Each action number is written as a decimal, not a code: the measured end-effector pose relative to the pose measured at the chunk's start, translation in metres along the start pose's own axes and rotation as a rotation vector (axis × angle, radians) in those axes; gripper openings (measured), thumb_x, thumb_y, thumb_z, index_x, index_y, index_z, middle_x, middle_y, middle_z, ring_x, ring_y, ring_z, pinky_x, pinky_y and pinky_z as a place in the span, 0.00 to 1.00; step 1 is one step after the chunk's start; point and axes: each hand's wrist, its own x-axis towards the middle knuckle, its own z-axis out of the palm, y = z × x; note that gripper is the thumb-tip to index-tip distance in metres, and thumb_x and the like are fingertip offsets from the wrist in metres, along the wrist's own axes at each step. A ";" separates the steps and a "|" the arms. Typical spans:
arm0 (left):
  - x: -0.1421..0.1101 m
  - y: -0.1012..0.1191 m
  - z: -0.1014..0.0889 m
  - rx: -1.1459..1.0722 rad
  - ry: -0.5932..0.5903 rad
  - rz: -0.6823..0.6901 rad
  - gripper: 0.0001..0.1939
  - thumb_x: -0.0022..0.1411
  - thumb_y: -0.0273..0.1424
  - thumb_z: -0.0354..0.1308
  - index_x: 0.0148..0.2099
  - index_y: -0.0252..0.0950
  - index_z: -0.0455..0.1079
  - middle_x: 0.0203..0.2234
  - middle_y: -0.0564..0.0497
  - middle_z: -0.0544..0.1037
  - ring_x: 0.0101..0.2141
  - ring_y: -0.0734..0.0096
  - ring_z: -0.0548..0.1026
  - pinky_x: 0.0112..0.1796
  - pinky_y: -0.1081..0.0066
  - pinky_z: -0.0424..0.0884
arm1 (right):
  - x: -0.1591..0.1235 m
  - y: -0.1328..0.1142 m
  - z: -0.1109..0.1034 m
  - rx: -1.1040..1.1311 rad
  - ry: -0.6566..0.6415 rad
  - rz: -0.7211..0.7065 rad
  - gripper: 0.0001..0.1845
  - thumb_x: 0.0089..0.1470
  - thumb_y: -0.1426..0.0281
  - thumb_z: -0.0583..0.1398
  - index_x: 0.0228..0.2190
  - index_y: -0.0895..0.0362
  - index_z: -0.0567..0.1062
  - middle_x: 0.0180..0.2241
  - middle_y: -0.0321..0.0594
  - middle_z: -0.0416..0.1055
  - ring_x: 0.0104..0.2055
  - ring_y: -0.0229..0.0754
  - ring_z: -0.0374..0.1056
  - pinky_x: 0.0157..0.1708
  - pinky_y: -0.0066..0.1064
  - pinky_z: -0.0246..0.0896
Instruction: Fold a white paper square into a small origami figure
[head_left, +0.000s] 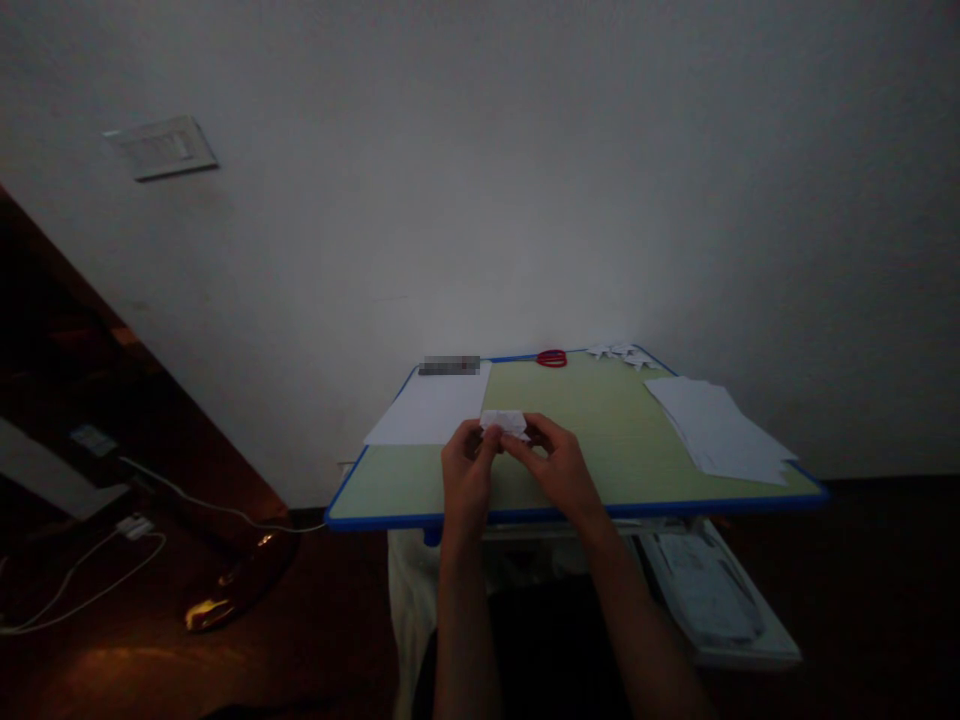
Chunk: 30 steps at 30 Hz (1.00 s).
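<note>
A small piece of folded white paper (pixel 503 421) is held just above the near middle of the green tabletop (pixel 592 430). My left hand (pixel 468 462) pinches its left side, thumb on the near face. From the right, my right hand (pixel 551 457) grips the same piece, with its thumb and fingertips closed at the lower right edge. The fingers partly cover the paper, so its full shape is hidden.
White sheets (pixel 720 430) lie in a loose stack at the right. Several folded paper pieces (pixel 624 354) and red-handled scissors (pixel 552 358) rest along the back edge. A single white sheet (pixel 427 405) lies at the left, a blurred-out dark object (pixel 448 366) at its top.
</note>
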 end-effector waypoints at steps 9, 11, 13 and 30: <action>-0.003 0.003 0.002 -0.037 0.032 -0.001 0.13 0.59 0.39 0.70 0.36 0.35 0.76 0.27 0.52 0.78 0.30 0.71 0.75 0.35 0.73 0.71 | -0.001 -0.001 0.000 0.028 0.015 -0.005 0.10 0.54 0.64 0.68 0.38 0.55 0.80 0.34 0.38 0.81 0.37 0.45 0.75 0.39 0.34 0.69; -0.002 0.003 0.002 -0.041 0.034 -0.004 0.13 0.58 0.39 0.70 0.37 0.35 0.76 0.27 0.52 0.78 0.30 0.72 0.75 0.35 0.73 0.71 | -0.001 -0.001 0.000 0.022 0.020 -0.017 0.10 0.55 0.63 0.68 0.38 0.54 0.80 0.34 0.38 0.80 0.37 0.44 0.75 0.38 0.34 0.68; -0.002 0.004 0.002 -0.066 0.037 -0.015 0.13 0.57 0.39 0.71 0.37 0.35 0.76 0.28 0.52 0.78 0.30 0.72 0.75 0.35 0.73 0.71 | -0.001 -0.001 0.000 0.021 0.016 -0.017 0.10 0.57 0.62 0.66 0.38 0.54 0.80 0.34 0.39 0.80 0.37 0.45 0.74 0.39 0.35 0.67; -0.001 0.002 0.001 -0.020 0.020 0.031 0.14 0.60 0.41 0.68 0.32 0.35 0.77 0.25 0.53 0.76 0.30 0.72 0.72 0.34 0.73 0.69 | -0.002 -0.002 -0.003 -0.030 0.029 -0.063 0.10 0.60 0.62 0.65 0.30 0.54 0.78 0.30 0.36 0.76 0.34 0.43 0.72 0.37 0.34 0.65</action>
